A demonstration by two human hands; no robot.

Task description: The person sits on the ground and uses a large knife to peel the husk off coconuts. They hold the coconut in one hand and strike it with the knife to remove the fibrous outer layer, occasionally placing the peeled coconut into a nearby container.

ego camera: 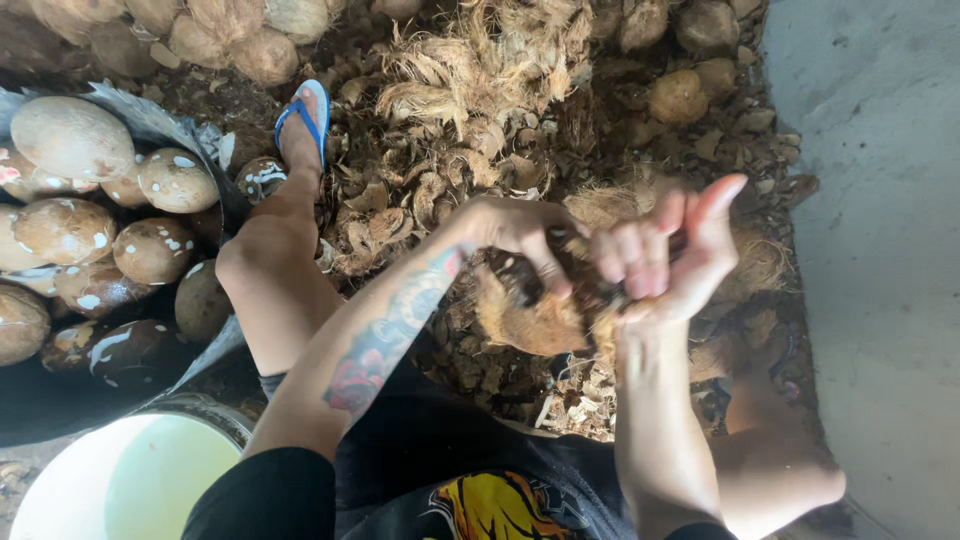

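A brown, fibrous coconut (535,320) hangs in front of me above the husk litter. My left hand (515,230) grips its top from the left, fingers curled over it. My right hand (665,255) is closed on a dark tool or strip of husk against the coconut's right side, thumb sticking up; what it clasps is mostly hidden by the fingers. My tattooed left forearm (390,335) crosses the middle of the view.
Peeled, white-flecked coconuts (85,225) fill a sack on the left. A white bucket (120,480) sits at bottom left. My left foot in a blue sandal (303,125) rests on husk scraps (470,90). Unpeeled coconuts (680,95) lie behind. A concrete wall (880,250) runs along the right.
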